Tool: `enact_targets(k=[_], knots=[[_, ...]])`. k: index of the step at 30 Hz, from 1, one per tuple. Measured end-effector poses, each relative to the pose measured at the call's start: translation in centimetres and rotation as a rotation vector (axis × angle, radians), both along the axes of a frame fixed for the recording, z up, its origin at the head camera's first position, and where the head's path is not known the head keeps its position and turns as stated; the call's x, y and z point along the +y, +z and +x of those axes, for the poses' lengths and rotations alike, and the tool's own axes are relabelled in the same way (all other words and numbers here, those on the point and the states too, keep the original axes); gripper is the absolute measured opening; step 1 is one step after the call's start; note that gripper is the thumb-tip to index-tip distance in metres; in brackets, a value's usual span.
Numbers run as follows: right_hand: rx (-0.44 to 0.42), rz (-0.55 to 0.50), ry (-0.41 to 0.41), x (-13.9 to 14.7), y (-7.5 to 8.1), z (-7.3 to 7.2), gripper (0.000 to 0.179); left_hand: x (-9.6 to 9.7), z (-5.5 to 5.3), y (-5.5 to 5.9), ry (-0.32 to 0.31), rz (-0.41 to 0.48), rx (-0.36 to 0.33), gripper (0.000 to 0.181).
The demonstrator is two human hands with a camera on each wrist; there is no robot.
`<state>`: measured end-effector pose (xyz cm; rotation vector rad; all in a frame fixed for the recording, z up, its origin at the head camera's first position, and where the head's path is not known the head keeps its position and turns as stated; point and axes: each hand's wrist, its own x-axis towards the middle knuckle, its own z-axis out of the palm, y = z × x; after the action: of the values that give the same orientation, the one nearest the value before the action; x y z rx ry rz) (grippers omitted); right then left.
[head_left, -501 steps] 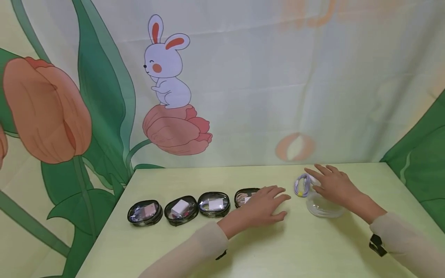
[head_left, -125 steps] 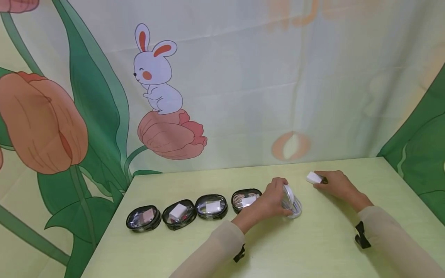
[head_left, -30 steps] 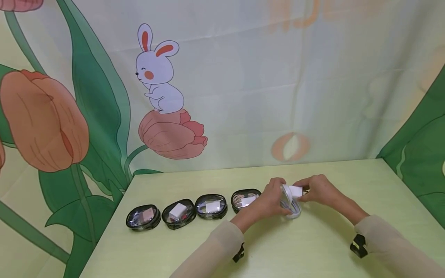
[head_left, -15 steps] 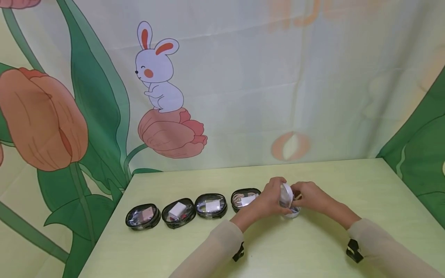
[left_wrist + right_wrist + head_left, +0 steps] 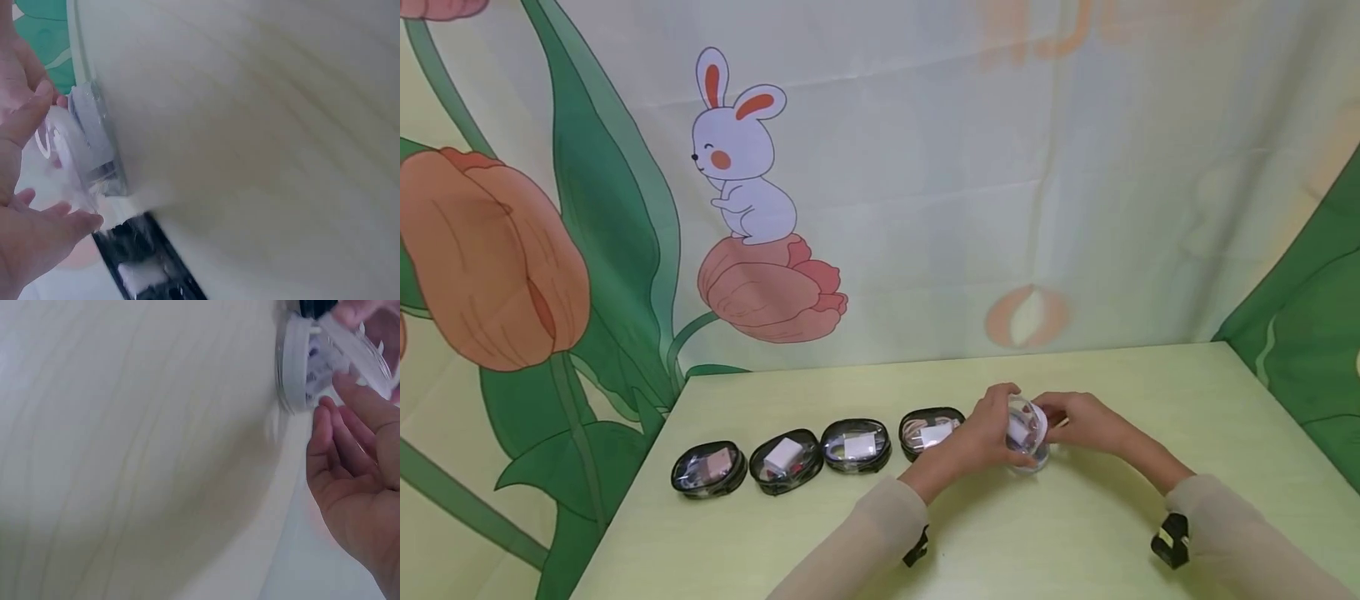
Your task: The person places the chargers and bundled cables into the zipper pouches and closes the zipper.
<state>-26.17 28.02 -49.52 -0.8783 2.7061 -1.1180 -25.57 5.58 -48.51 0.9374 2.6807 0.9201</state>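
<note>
My left hand grips a clear oval pouch with white trim, holding it upright above the table. In the right wrist view the flap stands away from the body, and bundled cable shows in the gap. A white charger block is visible through the clear side. In the left wrist view, my left thumb and fingers span the pouch. My right hand bends in at the trim, its thumb at the opening; I cannot tell whether it pinches anything there.
Several black-trimmed clear pouches, including one at the far left and one beside it, stand in a row on the pale table. The rightmost pouch is partly behind my left hand. A printed cloth hangs behind.
My right hand has brought the white charger block left from the table's right side into the pouch. The pouch has turned so its clear side faces forward. My left hand keeps its hold.
</note>
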Motion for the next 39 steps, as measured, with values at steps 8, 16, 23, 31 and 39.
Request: enact_targets(k=[8,16,23,31,39], knots=[[0.047,0.016,-0.110,1.9,0.9,1.1,0.035,-3.5,-1.0,1.8,-0.189,-0.218,0.166,0.046],[0.040,0.047,-0.079,1.4,0.6,1.5,0.027,-3.4,-1.3,1.5,-0.437,-0.531,0.368,0.064],[0.084,0.083,-0.107,1.0,0.9,1.9,0.025,-1.0,-0.1,0.3,-0.341,-0.586,0.483,0.061],[0.114,0.111,-0.136,1.1,1.2,1.5,0.024,0.0,0.8,0.1,-0.311,-0.558,0.563,0.040],[0.186,0.207,-0.056,1.9,0.6,0.3,0.028,-0.2,1.4,0.7,-0.363,-0.450,0.459,0.034]])
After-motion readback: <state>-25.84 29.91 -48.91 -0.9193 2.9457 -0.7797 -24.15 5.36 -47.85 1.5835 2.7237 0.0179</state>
